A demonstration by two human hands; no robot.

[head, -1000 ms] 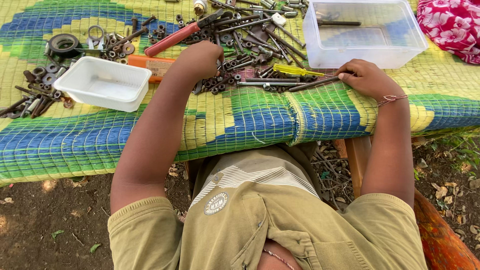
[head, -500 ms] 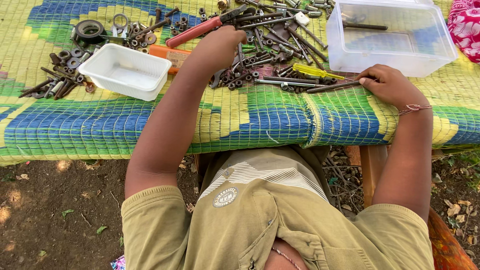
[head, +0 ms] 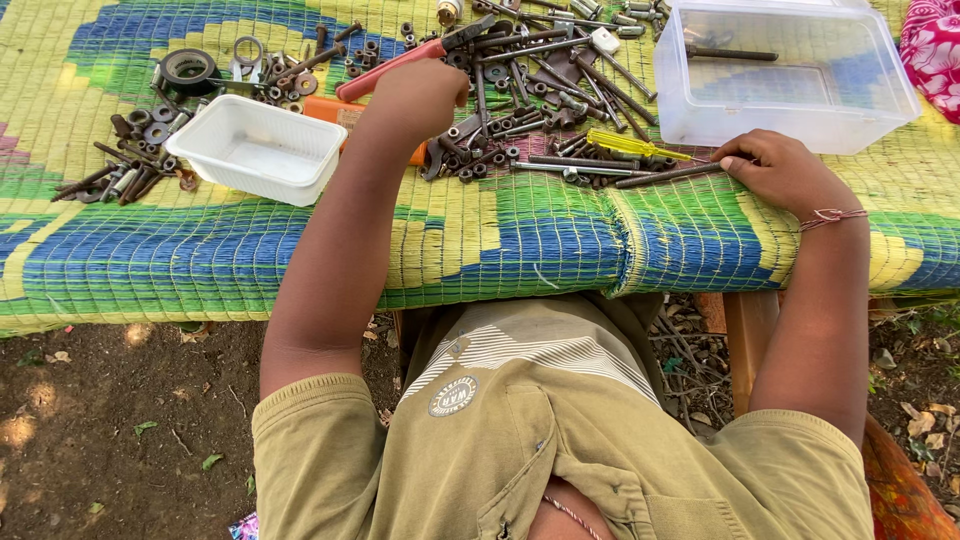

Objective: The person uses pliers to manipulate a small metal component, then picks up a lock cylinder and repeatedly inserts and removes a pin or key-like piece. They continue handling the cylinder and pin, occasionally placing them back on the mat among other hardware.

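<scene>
1. We saw the long rusty rod (head: 668,175) lying flat on the woven mat (head: 480,240) covering the bench, just in front of the clear plastic bin (head: 790,75).
2. The right hand (head: 785,170) rested on the mat at the rod's right end, its fingertips (head: 730,162) touching the rod; whether its grip had closed on the rod we could not tell.
3. The left hand (head: 420,95) was curled over the pile of rusty bolts and nuts (head: 520,110), its grip bent inward; we could not tell what, if anything, it grasped.
4. Red-handled pliers (head: 400,58) lay just beyond the left hand, and a yellow-handled screwdriver (head: 630,145) lay just above the rod.
5. A white plastic tray (head: 255,148) stood left of the left forearm, apart from the pile.
6. Washers and a dark ring (head: 188,70) lay scattered beyond the tray.
7. A dark rod (head: 730,53) lay inside the clear bin.
</scene>
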